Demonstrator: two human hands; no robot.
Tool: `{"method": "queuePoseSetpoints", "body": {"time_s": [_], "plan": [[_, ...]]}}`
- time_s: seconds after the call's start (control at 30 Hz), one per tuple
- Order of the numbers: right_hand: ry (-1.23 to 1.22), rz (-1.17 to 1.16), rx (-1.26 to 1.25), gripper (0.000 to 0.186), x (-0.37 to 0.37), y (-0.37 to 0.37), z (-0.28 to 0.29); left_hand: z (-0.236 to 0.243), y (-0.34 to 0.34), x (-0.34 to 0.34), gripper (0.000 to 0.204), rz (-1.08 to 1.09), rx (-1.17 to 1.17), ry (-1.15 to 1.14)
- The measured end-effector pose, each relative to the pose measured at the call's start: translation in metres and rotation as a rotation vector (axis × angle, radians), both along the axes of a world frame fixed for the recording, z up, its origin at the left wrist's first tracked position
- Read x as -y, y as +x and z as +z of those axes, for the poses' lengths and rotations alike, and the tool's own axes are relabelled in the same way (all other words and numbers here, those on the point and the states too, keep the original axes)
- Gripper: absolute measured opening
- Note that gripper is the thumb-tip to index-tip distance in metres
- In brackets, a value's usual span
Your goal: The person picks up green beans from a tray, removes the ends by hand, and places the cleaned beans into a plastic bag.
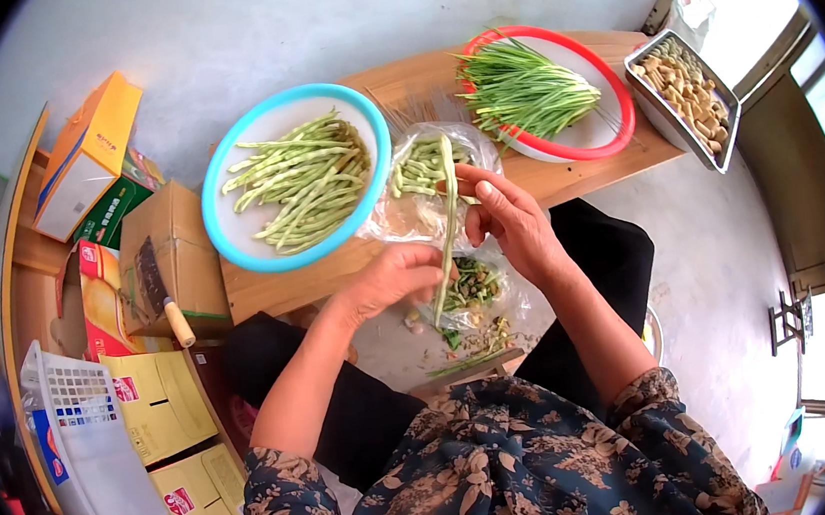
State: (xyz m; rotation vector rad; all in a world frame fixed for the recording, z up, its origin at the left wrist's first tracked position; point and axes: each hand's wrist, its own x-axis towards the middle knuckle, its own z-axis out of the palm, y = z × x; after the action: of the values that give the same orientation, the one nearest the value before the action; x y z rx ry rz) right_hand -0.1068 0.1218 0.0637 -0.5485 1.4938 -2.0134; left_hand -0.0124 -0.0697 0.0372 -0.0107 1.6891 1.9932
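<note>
Blue-rimmed basin (210,200) of loose beans (299,184), upper left of centre, on tabletop (270,290); left grip (393,280) closed on the lower part of one long bean (450,221), mid-frame; right grip (520,226) pinching above. Trimming judged in hand; next move calls for firm fingertip pressure.

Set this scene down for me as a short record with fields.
Left hand: at the lower part of a long green bean
Right hand: fingers at the bean's upper part
Blue-rimmed basin: whole beans
Red-rimmed basin: green stalks
Metal tray: brownish pieces, kind unclear
Clear plastic bag: short bean pieces
Left side: cleaver by a cardboard box
</note>
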Motion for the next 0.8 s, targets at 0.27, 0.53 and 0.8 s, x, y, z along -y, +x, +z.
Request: {"method": "queuePoseSetpoints", "body": {"time_s": [0.27, 0.53, 0.8], "plan": [[0.12, -0.065, -0.017, 0.022, -0.028, 0.019, -0.021, -0.02, 0.006, -0.024, 0.029, 0.09, -0.112, -0.192], [0.607, -0.205, -0.729, 0.015, -0.04, 0.039, -0.018, 0.011, 0.001, -0.037, 0.029, 0.429, -0.501, -0.345], [0.661, -0.209, -1.134, 0.016, -0.047, 0.042, -0.018, 0.01, 0.003, -0.051, 0.021, 0.416, -0.636, -0.521]]}}
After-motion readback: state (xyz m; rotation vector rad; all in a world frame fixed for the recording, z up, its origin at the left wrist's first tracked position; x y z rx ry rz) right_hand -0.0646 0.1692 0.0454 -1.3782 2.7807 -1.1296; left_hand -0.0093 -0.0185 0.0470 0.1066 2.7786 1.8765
